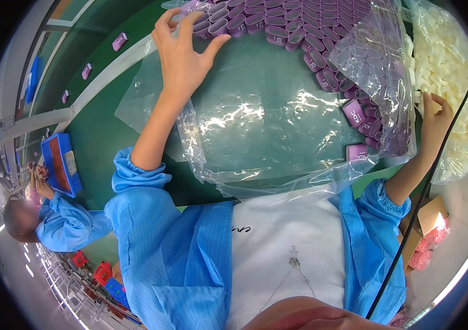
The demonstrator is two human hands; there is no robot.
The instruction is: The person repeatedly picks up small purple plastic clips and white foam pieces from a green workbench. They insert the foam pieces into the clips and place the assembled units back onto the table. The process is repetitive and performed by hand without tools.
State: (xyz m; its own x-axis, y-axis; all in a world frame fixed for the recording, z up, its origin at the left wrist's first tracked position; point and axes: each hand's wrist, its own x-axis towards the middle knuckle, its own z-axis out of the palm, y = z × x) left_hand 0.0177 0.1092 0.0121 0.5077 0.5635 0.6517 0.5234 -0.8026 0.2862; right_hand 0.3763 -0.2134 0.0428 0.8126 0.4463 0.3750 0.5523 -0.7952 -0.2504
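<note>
My left hand (187, 63) reaches to the top edge with its thumb and fingers spread apart. Its fingertips touch a purple oval shell (194, 6) at the end of a packed group of similar hollow shells (313, 25). Whether those fingers grip the shell, I cannot tell. On the right, my right hand (436, 113) is closed in a pinch on a small white plastic piece (417, 98), partly hidden by the fingers. Beside that hand lies a clear bag (454, 60) full of similar cream-white pieces.
Clear plastic sheeting (261, 126) covers the green table before me. Loose purple shells (354, 113) lie along its right side. Beyond a pale rail (107, 74), spaced shells (119, 41) sit on a green surface. A co-worker (60, 220) is at the left by a blue tray (60, 165). A black cable (426, 187) crosses at right.
</note>
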